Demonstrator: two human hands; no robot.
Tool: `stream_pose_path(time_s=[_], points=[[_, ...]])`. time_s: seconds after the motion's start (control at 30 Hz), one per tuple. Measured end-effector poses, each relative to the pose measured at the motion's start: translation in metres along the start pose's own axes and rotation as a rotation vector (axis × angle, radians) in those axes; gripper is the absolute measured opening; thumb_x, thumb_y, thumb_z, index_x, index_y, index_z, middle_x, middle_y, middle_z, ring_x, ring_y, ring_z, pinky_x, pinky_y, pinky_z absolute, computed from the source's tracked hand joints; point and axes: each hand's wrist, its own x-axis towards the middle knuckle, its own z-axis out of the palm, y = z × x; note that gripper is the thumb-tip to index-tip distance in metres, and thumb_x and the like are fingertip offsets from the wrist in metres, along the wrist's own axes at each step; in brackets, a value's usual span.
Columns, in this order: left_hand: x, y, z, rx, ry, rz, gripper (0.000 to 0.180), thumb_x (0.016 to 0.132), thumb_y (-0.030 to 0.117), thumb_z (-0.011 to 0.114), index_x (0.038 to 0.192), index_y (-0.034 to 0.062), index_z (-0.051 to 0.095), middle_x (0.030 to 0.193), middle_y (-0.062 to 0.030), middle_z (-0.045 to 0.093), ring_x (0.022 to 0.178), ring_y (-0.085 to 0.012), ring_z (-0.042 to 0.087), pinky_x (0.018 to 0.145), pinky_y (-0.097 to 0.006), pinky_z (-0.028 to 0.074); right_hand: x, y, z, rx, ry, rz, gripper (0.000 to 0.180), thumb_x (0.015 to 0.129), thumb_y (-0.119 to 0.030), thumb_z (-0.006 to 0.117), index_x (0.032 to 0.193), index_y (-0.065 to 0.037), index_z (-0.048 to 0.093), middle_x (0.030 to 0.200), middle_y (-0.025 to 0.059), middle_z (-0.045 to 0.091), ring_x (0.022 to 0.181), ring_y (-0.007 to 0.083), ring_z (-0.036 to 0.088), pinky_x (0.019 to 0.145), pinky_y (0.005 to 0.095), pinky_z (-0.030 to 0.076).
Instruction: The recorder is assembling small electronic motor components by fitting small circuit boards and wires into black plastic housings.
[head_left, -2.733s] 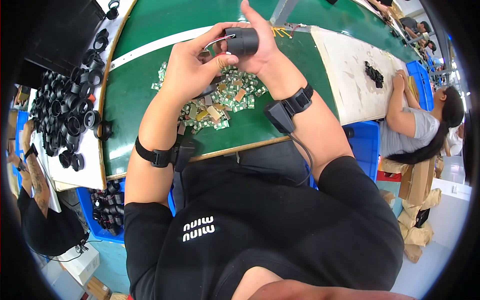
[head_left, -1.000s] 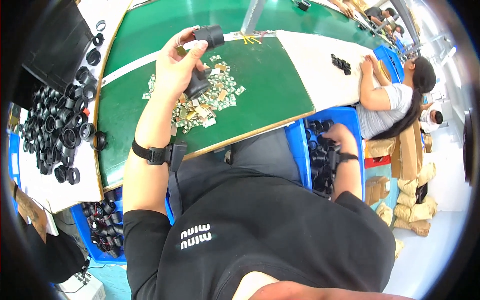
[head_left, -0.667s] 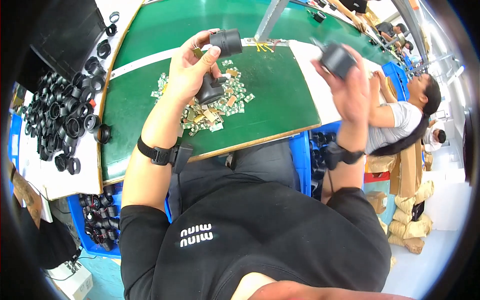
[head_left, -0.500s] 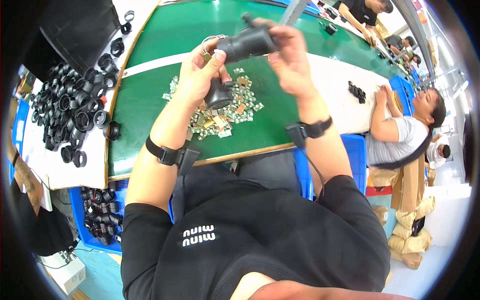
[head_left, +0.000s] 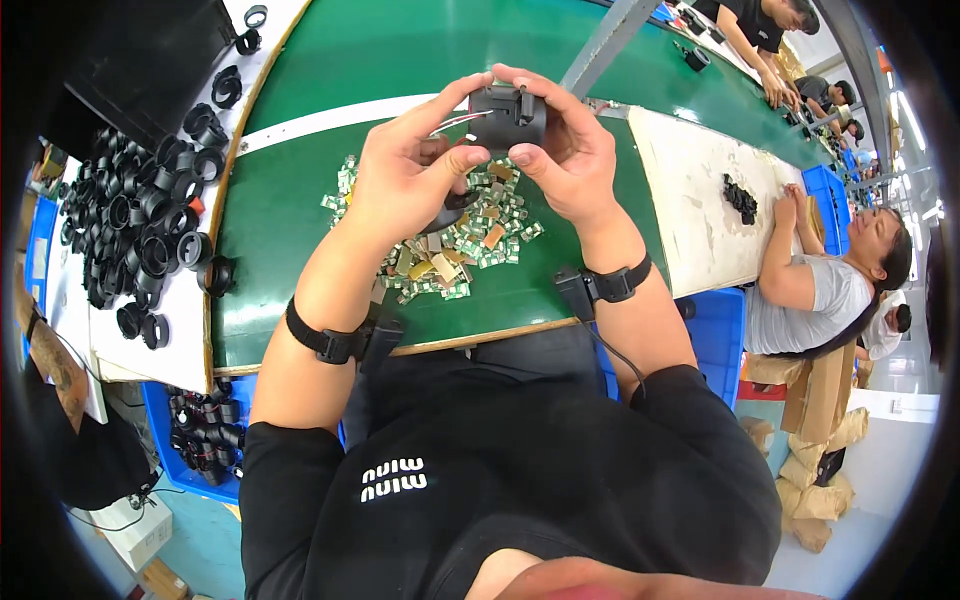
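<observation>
Both my hands are closed round a black cylindrical plastic housing (head_left: 507,128), held up above the green work surface. My left hand (head_left: 408,172) grips its left end, and thin red and white wires run from the housing toward those fingers. My right hand (head_left: 572,160) wraps the right side, with the thumb pressed on the near edge. Below the left fingers shows a second black rounded part (head_left: 450,212), partly hidden by that hand; I cannot tell whether the fingers hold it. Underneath lies a heap of small green circuit boards (head_left: 495,240) with tan pieces among them.
Many black plastic rings (head_left: 150,215) are piled on the white table at left. A blue bin (head_left: 160,440) of black parts stands below it. A grey metal post (head_left: 610,45) rises beyond my hands. At right, a person (head_left: 815,275) sits by a small black heap (head_left: 740,200).
My right hand has moved in from the right and closed round the housing. The housing has turned, so its wired, clipped side now faces me.
</observation>
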Motion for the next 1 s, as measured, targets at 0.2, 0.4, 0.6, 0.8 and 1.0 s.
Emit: stream_pose_path(time_s=[0.2, 0.4, 0.6, 0.8, 1.0], points=[[0.001, -0.006, -0.008, 0.105, -0.083, 0.081, 0.068, 0.089, 0.008, 0.081, 0.151, 0.0187, 0.058, 0.111, -0.0061, 0.074, 0.063, -0.0054, 0.062, 0.057, -0.024, 0.054, -0.001, -0.007, -0.001, -0.141, -0.039, -0.042, 0.064, 0.084, -0.01, 0.086, 0.142, -0.002, 0.06, 0.146, 0.0176, 0.06, 0.132, 0.0284, 0.06, 0.112, 0.0442, 0.05], [0.003, -0.013, -0.009, 0.15, -0.046, 0.104, 0.068, 0.085, 0.014, 0.086, 0.148, 0.0157, 0.061, 0.104, -0.0068, 0.076, 0.058, -0.0056, 0.058, 0.056, -0.026, 0.053, -0.002, -0.011, 0.001, -0.178, -0.099, 0.116, 0.076, 0.093, -0.017, 0.08, 0.156, 0.002, 0.043, 0.154, 0.0199, 0.051, 0.135, 0.0266, 0.055, 0.115, 0.04, 0.045], [0.0, -0.013, 0.006, 0.704, 0.188, 0.187, 0.063, 0.076, 0.013, 0.089, 0.135, 0.0048, 0.069, 0.106, -0.0154, 0.078, 0.056, -0.0115, 0.058, 0.057, -0.029, 0.053, -0.009, 0.013, 0.009, -0.259, 0.022, 0.219, 0.091, 0.088, -0.023, 0.087, 0.159, 0.003, 0.036, 0.136, 0.0136, 0.057, 0.127, 0.0221, 0.058, 0.113, 0.0373, 0.045], [0.007, -0.008, -0.017, 0.572, 0.166, 0.269, 0.086, 0.079, 0.013, 0.085, 0.154, 0.0005, 0.044, 0.136, -0.0129, 0.07, 0.055, -0.011, 0.06, 0.055, -0.026, 0.053, 0.023, 0.028, 0.017, -0.051, 0.169, 0.542, 0.068, 0.084, -0.007, 0.086, 0.14, 0.005, 0.049, 0.125, 0.0122, 0.066, 0.114, 0.0187, 0.065, 0.097, 0.0341, 0.054], [0.014, -0.009, -0.04, 0.22, 0.301, 0.071, 0.07, 0.09, 0.009, 0.078, 0.149, -0.0056, 0.044, 0.14, -0.0175, 0.066, 0.061, -0.0099, 0.064, 0.06, -0.023, 0.053, 0.107, 0.082, -0.012, -0.216, 0.23, 0.68, 0.042, 0.093, -0.029, 0.079, 0.118, 0.002, 0.066, 0.101, 0.0089, 0.075, 0.085, 0.0179, 0.073, 0.069, 0.0319, 0.057]])
